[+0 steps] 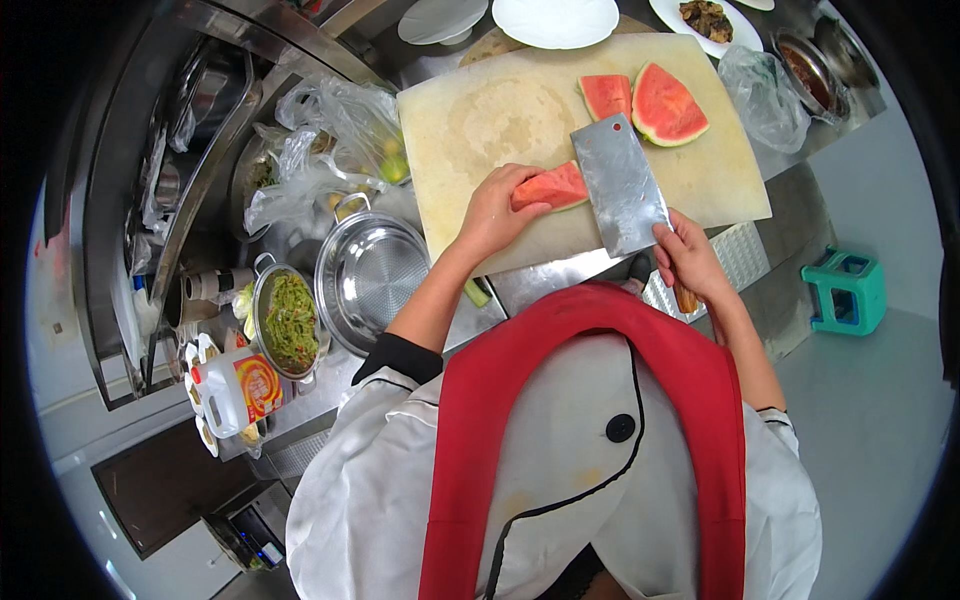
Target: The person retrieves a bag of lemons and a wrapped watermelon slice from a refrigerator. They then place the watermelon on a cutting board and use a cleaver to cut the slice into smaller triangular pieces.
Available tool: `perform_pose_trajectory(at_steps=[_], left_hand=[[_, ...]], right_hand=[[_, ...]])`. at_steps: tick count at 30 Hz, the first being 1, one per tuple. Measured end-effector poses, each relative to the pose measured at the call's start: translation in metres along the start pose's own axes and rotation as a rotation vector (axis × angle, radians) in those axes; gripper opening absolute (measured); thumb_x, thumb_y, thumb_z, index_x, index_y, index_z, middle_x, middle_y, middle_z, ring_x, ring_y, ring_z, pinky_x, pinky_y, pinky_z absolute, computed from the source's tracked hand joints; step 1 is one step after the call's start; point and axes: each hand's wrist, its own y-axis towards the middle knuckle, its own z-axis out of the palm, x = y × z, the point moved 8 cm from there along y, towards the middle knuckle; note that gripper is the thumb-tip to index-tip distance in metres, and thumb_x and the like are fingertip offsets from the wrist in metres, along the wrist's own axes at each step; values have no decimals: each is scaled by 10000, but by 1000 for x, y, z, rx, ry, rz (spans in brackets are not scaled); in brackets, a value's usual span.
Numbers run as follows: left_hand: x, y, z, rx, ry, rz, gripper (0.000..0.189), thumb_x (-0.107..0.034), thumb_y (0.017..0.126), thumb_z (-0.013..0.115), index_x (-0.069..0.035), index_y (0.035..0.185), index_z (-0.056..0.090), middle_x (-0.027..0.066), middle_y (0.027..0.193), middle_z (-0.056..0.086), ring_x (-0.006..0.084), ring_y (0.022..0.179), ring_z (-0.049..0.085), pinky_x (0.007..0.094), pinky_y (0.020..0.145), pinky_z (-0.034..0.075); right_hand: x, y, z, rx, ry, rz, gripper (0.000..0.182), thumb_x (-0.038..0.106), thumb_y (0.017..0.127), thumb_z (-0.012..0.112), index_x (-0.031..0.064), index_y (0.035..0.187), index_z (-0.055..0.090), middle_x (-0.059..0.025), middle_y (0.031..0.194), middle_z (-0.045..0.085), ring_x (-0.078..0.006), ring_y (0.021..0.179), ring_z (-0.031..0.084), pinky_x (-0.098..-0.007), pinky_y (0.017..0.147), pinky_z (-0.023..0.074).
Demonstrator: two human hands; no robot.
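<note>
On the worn cutting board (517, 97), my left hand (495, 210) grips a wedge of watermelon (551, 187) by its left part. My right hand (690, 255) holds a Chinese cleaver (619, 184) by its wooden handle (684, 297). The broad blade lies at the right end of the wedge, with its flat face turned up towards me. Beyond the blade are a smaller cut piece of watermelon (606, 96) and a larger watermelon chunk (670, 106) with green rind. The blade's corner overlaps the smaller piece in view.
Left of the board stand a steel pot (375, 274), a bowl of shredded green food (289, 322), plastic bags (337, 135) and a jug (236, 390). White plates (555, 21) line the back. A crumpled plastic bag (765, 97) lies right; a green stool (847, 291) stands on the floor.
</note>
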Motion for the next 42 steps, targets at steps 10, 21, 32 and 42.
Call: perform_pose_trajectory(at_steps=[10,21,32,42], left_hand=[[-2,1,1,-4,0,15,429,-150,727,765,-51,1120,625,114,1077,626,301,1024,583,361,883,469],[-8,2,0,-29,72,68,401,-146,713,769,-61,1078,628,95,1050,588,295,1012,556,366,867,457],[-11,2,1,-42,120,35,387,-157,710,770,-66,1062,637,90,1039,590,298,1004,548,369,873,452],[-4,-1,3,-111,109,-12,410,-182,699,785,-76,1067,640,85,1041,586,291,1016,538,375,885,444]], right_hand=[[4,9,-8,64,-63,27,249,238,985,424,9,999,521,5,553,436,-87,402,429,-243,416,362],[12,9,-12,107,-142,42,228,207,971,403,5,933,501,2,543,443,-85,401,426,-242,421,350],[4,9,-12,164,-167,124,183,191,1012,405,41,1067,493,27,567,418,-64,383,397,-209,399,348],[-6,27,3,204,-40,157,189,200,1010,414,54,1099,494,28,574,407,-70,389,394,-211,393,350]])
